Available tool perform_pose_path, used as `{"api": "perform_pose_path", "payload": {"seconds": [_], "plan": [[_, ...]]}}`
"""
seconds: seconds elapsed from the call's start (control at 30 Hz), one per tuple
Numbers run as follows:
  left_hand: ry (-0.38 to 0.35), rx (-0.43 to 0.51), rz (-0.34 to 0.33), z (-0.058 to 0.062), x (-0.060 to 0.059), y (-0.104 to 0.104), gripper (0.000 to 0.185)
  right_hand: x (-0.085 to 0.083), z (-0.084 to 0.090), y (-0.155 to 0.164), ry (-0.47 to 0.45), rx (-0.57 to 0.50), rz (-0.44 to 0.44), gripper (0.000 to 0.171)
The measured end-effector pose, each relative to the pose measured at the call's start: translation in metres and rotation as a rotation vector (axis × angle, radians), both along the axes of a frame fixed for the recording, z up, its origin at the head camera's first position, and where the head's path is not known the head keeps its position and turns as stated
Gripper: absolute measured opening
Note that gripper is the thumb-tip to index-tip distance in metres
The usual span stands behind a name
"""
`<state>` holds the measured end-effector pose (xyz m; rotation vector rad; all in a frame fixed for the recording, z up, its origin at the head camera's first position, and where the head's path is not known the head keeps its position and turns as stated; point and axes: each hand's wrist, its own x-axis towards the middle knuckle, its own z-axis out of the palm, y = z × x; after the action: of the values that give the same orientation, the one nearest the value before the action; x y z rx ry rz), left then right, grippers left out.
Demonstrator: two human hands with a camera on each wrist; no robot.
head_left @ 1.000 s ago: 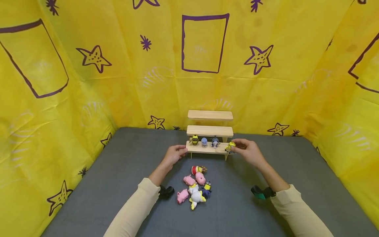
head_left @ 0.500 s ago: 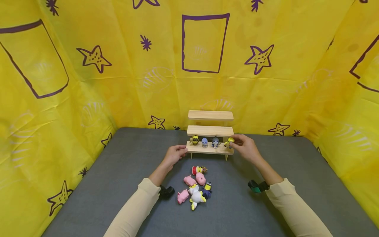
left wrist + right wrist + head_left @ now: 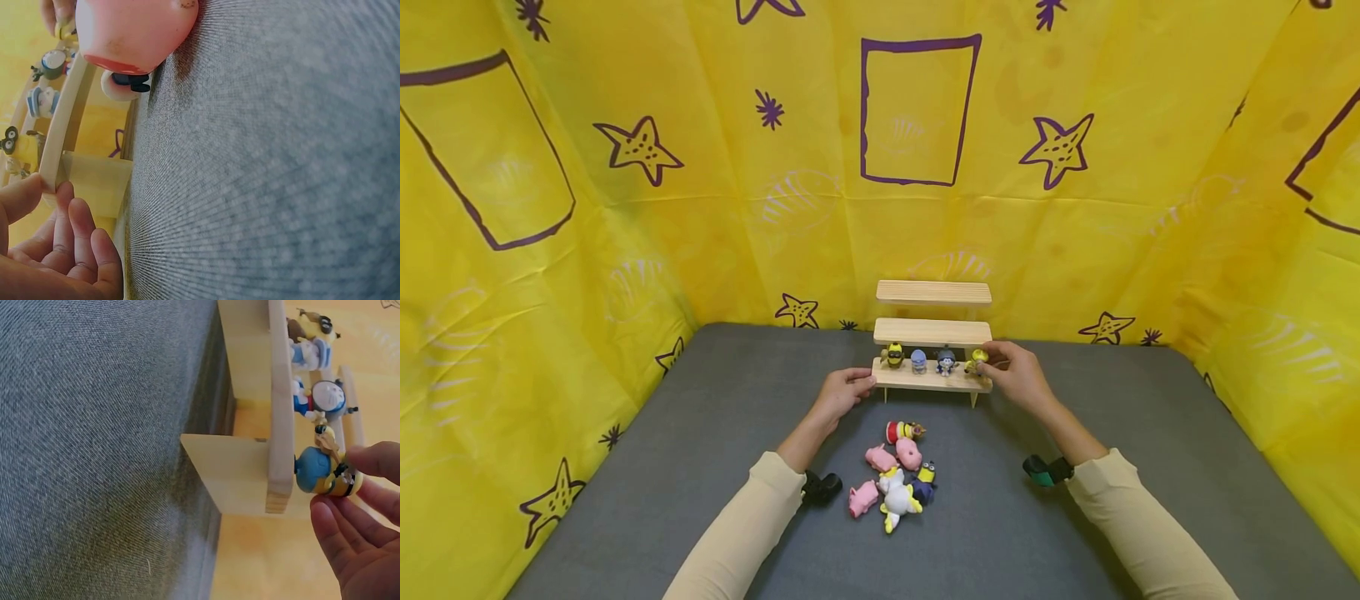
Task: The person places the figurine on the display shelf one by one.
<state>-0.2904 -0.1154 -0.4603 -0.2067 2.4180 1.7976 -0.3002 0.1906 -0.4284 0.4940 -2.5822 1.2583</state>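
Note:
A three-tier wooden shelf (image 3: pixel 932 332) stands at the back of the grey mat. Three small figurines (image 3: pixel 918 359) stand in a row on its lowest tier (image 3: pixel 925 380). My right hand (image 3: pixel 988 362) pinches a yellow-and-blue minion figure (image 3: pixel 976 360) at the right end of that tier. In the right wrist view the minion (image 3: pixel 328 470) stands on the board's end between my fingertips (image 3: pixel 375 459). My left hand (image 3: pixel 865 382) grips the left end of the lowest tier, with thumb and fingers (image 3: pixel 75 219) around the board's end (image 3: pixel 59 156).
A pile of small toys (image 3: pixel 895 467) lies on the mat (image 3: pixel 700 433) between my forearms: pink pigs, a white-and-yellow figure, another minion, a red-and-yellow one. A pink toy (image 3: pixel 134 31) looms close in the left wrist view. Yellow patterned cloth walls (image 3: pixel 625 208) enclose the mat.
My right hand has carried the minion from the shelf's front right corner up and left onto the lowest tier. The left hand has stayed on the shelf's left end.

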Motion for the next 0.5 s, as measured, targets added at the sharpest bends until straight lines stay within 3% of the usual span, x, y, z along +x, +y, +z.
{"api": "perform_pose_path", "payload": {"seconds": [0.5], "plan": [[-0.015,-0.013,-0.001,0.0003,0.0003,0.0001,0.035,0.0011,-0.0009,-0.0028,0.019,0.020,0.006,0.034]]}}
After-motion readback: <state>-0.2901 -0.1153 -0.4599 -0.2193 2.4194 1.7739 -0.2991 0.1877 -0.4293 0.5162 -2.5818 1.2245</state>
